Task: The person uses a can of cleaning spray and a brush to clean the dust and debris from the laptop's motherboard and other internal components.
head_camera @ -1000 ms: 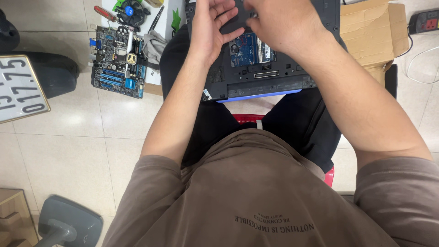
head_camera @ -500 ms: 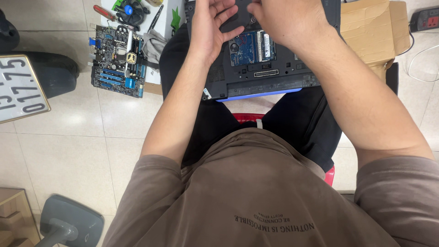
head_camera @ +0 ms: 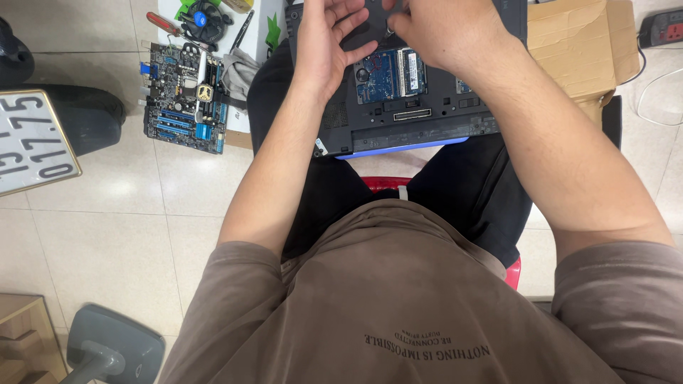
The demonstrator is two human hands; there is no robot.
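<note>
Black laptop (head_camera: pixel 413 107) lies upside down on the person's lap, bottom cover off (blue board exposed). Left hand (head_camera: pixel 324 43) rests on its left part, fingers spread. Right hand (head_camera: pixel 434 28) pinches something small over the open bay; cannot tell what. Motherboard (head_camera: pixel 181 107) lies on the floor at left.

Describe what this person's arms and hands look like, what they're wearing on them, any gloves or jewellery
Both hands are bare: no gloves on the left hand or the right hand, and no rings, watch or wristband show. The forearms are uncovered. Short brown sleeves of a brown T-shirt end above the elbows. The fingertips are partly cut off by the top edge of the picture.
</note>
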